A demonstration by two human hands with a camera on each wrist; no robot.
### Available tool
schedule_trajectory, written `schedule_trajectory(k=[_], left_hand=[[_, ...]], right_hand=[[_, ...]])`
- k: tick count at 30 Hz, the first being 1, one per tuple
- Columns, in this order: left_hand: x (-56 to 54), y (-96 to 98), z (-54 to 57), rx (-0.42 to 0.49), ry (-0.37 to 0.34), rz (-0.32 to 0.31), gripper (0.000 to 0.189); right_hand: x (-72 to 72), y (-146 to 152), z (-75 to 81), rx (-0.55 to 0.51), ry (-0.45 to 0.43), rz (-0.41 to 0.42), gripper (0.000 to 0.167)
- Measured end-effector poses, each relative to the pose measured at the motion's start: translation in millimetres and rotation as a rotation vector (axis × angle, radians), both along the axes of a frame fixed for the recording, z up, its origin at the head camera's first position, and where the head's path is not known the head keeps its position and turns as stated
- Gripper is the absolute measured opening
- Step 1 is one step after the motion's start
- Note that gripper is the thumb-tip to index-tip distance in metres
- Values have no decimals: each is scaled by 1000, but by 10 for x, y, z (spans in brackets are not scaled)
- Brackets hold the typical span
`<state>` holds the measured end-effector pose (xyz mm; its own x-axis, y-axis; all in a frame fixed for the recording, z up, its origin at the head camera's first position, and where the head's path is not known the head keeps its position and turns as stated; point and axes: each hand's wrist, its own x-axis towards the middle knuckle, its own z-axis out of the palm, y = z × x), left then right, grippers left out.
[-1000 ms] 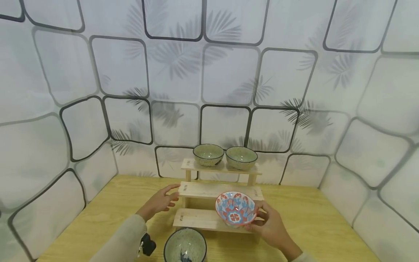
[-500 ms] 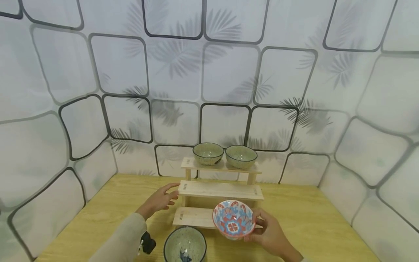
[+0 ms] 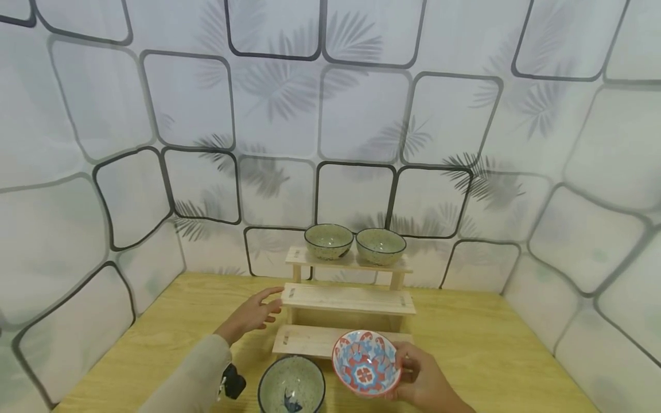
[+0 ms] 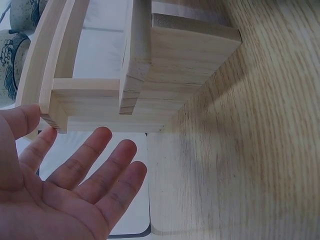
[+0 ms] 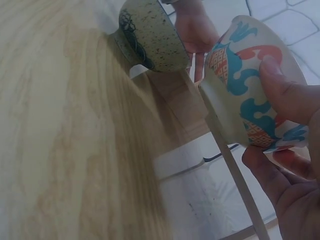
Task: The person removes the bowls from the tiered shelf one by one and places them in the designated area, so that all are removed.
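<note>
In the head view my right hand (image 3: 423, 376) holds a small bowl (image 3: 365, 362) with a red and blue floral pattern by its right side. Its patterned inside tilts toward me, overlapping the lowest step. The right wrist view shows the thumb on the bowl's outer wall (image 5: 240, 107) and fingers at the rim. To the left, my left hand (image 3: 253, 312) is at the end of the middle shelf board of a wooden three-step stand (image 3: 346, 298). In the left wrist view its thumb and index fingertips meet the board's corner (image 4: 54, 112); the other fingers (image 4: 120, 157) extend loosely.
Two speckled green bowls (image 3: 329, 242) with dark rims stand side by side on the top step. A similar bowl (image 3: 291, 385) sits on the table (image 3: 480, 344) in front of the stand, left of the floral bowl. Patterned curtain walls (image 3: 279, 115) surround the table.
My right hand has brought the floral bowl down and toward me, slightly left, from over the lower steps to their front edge. My left hand stays at the shelf end.
</note>
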<state>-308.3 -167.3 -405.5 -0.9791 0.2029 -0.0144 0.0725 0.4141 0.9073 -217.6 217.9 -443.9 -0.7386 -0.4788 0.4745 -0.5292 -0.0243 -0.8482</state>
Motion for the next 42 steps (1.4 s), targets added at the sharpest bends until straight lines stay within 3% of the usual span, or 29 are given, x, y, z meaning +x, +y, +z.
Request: schedule_trajectory(k=[4,11,15,33,42], left_hand=[[13,3,22,-2,1,-3,52],[5,9,15,-4,-4,8,51],[8,5,6,-1,-7,11,51],[0,-19,-2,5,6,-1,53],[6,-16,3,8,6,-18,52]], right_hand=[[-2,13,-46,5,2,35,42],[26,31,-119,48,-121,36,41],[26,23,-151,60,-143,29,37],[-2,-43,-220,6,-134,142,38],[12,-65,-201,91,-197,84,39]])
